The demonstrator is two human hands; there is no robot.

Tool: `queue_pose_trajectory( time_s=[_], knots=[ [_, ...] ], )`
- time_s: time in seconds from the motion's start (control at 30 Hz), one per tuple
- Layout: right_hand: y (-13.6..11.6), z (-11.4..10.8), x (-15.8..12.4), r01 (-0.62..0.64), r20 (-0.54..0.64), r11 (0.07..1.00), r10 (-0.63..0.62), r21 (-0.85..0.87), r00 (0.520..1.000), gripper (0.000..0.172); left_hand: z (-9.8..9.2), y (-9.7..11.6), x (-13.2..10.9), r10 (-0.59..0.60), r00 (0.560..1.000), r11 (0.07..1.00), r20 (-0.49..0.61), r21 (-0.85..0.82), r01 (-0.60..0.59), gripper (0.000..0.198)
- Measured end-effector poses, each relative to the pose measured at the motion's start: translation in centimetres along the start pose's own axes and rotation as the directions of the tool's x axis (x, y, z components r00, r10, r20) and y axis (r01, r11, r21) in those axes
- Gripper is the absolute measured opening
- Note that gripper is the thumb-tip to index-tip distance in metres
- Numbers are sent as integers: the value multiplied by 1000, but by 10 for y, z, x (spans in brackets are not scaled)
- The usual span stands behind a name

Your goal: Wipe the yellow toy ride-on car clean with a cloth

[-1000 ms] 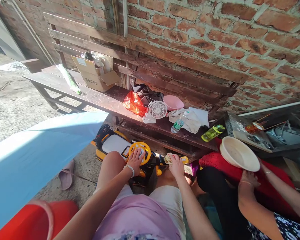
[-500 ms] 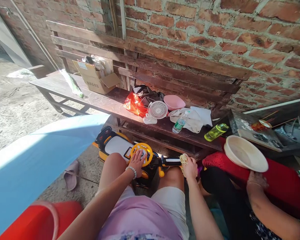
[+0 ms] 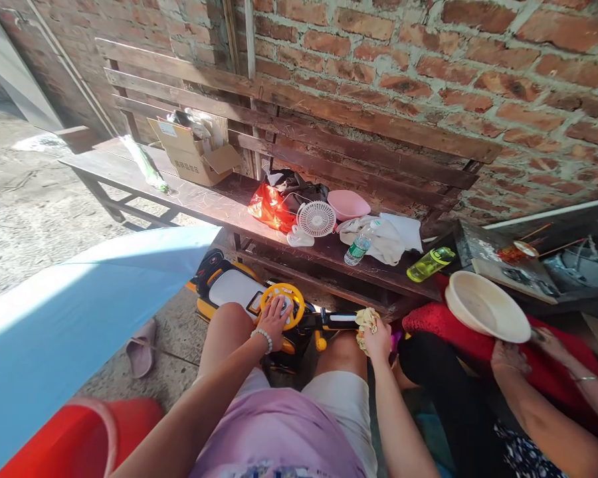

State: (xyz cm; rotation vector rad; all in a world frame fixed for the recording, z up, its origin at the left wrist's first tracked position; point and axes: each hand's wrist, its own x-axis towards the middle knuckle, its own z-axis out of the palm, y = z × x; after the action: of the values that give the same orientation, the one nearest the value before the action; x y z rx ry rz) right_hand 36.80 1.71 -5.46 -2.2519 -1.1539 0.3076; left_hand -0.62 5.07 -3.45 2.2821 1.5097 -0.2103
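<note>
My left hand (image 3: 276, 323), with a bead bracelet at its wrist, lies with fingers stretched over the yellow steering wheel (image 3: 299, 317) of a toy ride-on car (image 3: 235, 291). Over my right knee, my right hand (image 3: 379, 342) is closed on a crumpled pale-yellow piece (image 3: 365, 321); whether it is cloth or food I cannot tell. Part of it sticks out above and beside the fingers. Just beyond it is the black bar (image 3: 339, 321) of the toy, with a white strip.
A wooden bench (image 3: 199, 209) holds a cardboard box (image 3: 194, 156), a small fan (image 3: 316, 219), a pink basin (image 3: 347, 204) and a water bottle (image 3: 359, 247). At right, another person's hands hold a cream basin (image 3: 488, 305). A red bucket (image 3: 74, 441) and blue sheet (image 3: 99, 299) are at left.
The co-worker's second hand has come into view at the cream basin's right side. My right hand and the yellow piece have shifted slightly left. My left hand stays on the wheel.
</note>
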Motion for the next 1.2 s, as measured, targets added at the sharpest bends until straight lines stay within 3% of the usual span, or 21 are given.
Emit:
queue_pose_trajectory(
  time_s=[0.13,0.23,0.43,0.5,0.57,0.73,0.83,1.0,1.2],
  knots=[
    [-44,24,-15,145,81,983,-155,115,985,45,-4,1,-1,-8,1000,1000,2,9,8,115],
    [-81,34,-34,310,131,914,-352,264,927,46,-3,2,0,-9,1000,1000,16,-1,9,120],
    [-114,13,-57,519,63,806,-556,286,829,61,-5,3,0,11,1000,999,12,-41,-10,121],
    [-115,11,-58,567,125,791,-602,230,789,63,-5,3,-1,9,1000,999,12,-45,-9,120],
    [-114,17,-56,575,185,801,-598,163,780,61,-3,3,-2,8,1000,999,12,-52,-8,120],
    [-98,43,-39,440,202,894,-448,86,871,45,5,0,0,33,999,997,-18,-70,-34,124],
    [-88,48,-34,427,204,903,-429,55,880,43,7,-2,3,34,999,997,-9,-75,-34,127],
    [-88,42,-47,459,159,888,-449,-30,879,50,10,-4,5,26,1000,996,-2,-86,-26,127],
    [-75,21,-68,555,195,832,-541,-21,818,55,17,-9,8,58,998,993,-14,-103,-60,130]
  ],
)
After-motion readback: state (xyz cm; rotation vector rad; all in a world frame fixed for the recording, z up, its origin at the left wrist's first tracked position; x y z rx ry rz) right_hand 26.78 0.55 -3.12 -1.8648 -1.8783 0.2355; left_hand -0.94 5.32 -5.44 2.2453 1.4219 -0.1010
